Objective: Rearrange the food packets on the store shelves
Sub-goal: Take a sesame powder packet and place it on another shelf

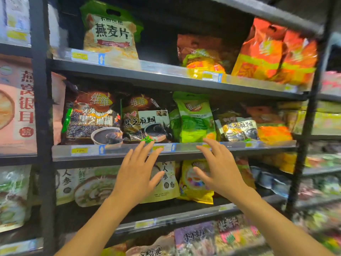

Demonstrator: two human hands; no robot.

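Two hands in view; what do they hold? (Inspector)

Nothing. Left hand and right hand are spread wide, with their fingertips at the middle shelf rail. (Clerk)

Step in hand? (Inspector)

Judged: reaching in, no packet gripped yet. The dark packet is at 12 o'clock of the left hand and the green packet at 11 o'clock of the right. Both stand upright, long axis vertical, fronts facing out. Next move calls for closing on one. (Clerk)
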